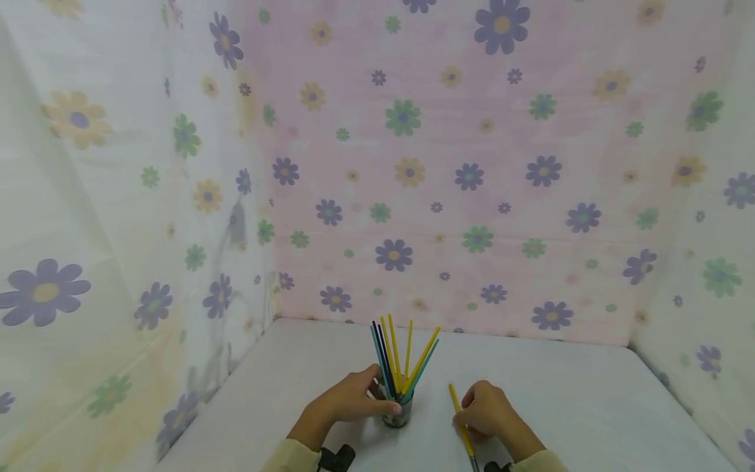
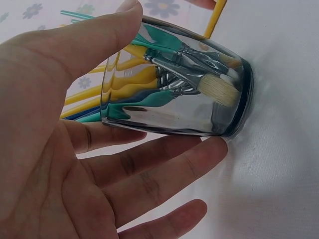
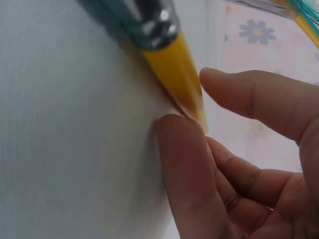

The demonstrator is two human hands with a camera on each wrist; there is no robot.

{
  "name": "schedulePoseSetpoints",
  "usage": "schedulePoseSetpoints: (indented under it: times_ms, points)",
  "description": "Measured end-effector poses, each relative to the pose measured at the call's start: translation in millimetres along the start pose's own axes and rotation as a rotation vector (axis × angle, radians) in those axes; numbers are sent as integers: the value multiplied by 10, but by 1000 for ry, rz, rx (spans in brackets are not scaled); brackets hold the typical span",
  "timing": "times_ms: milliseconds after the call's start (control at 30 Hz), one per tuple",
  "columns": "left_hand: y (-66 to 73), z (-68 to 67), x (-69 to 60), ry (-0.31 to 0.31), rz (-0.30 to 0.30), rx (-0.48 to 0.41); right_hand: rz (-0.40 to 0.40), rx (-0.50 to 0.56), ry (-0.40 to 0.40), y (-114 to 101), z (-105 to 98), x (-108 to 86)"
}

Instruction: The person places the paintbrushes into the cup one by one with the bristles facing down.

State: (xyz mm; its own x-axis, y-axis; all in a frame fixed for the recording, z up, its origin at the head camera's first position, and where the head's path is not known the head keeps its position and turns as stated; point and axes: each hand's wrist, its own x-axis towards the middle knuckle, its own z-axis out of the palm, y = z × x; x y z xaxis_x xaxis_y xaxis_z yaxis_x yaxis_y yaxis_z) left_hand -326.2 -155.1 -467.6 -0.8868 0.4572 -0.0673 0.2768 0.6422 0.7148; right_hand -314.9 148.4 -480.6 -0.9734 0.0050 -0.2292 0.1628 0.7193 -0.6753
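Note:
My left hand [image 1: 354, 396] holds a clear glass [image 1: 397, 418], thumb on one side and fingers along the other. Inside the glass, several paintbrushes [image 2: 144, 74] with yellow, teal and dark blue handles stand bristles down; one pale bristle head [image 2: 219, 89] shows through the wall. To the right of the glass, my right hand [image 1: 486, 416] has its thumb and forefinger at the handle of a single yellow paintbrush [image 3: 177, 74], pinching it close to the tabletop. That brush's silver ferrule [image 3: 149, 20] points toward me; its bristles are out of view.
A white-covered table [image 1: 566, 387] lies under both hands. Flower-printed sheets [image 1: 436, 144] hang behind it and at both sides. Dark wrist-worn devices [image 1: 337, 457] sit by the sleeves.

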Motion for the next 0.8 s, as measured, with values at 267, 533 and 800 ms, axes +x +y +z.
schedulePoseSetpoints:
  times_ms: [267, 533, 800]
  points:
    - [7, 0, -12, 5, 3, 4, 20, -27, -14, -75, 45, 27]
    - [9, -1, -10, 5, -5, 15, -8, 21, 11, -92, 14, 5]
    - [8, -8, -9, 7, -2, 24, -80, 137, 59, -207, -159, -36]
